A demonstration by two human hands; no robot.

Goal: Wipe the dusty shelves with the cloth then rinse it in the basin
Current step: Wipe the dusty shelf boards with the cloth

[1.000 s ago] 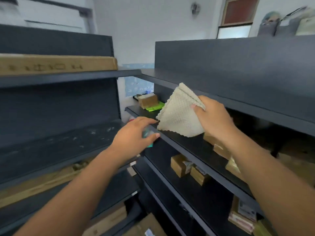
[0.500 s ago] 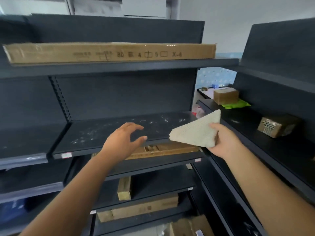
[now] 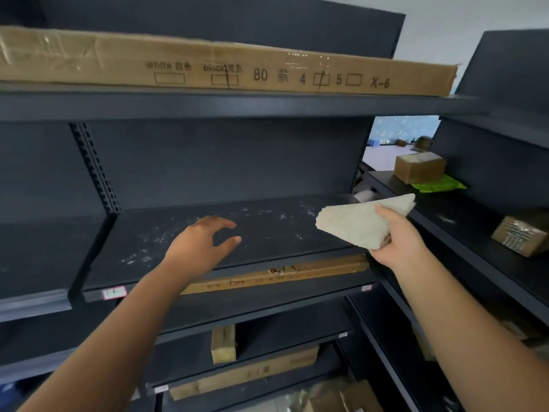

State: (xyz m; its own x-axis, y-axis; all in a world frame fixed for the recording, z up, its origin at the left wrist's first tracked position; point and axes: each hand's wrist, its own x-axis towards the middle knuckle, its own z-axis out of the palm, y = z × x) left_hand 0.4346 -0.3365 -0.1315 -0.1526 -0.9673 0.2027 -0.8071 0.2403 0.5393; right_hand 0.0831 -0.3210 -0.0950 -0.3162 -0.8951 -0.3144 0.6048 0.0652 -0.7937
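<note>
1. the right hand [image 3: 398,242] grips a folded cream waffle-weave cloth [image 3: 361,220], fingers closed around its lower edge, holding it in the air above the right end of the dusty shelf [image 3: 267,233].
2. the left hand [image 3: 197,248] is empty, fingers spread and slightly curled, palm down over the middle of the same shelf; whether it touches the surface cannot be told.
3. the dark shelf carries white dust streaks across its back and left parts.
4. a long flat cardboard box [image 3: 225,66] printed "80" and "x-6" lies on the shelf above.
5. another long cardboard box [image 3: 282,276] lies on the shelf just below.
6. on the side shelving to the right sit a small brown box [image 3: 419,168] over a green packet [image 3: 439,185], and nearer, a labelled carton [image 3: 520,234].
</note>
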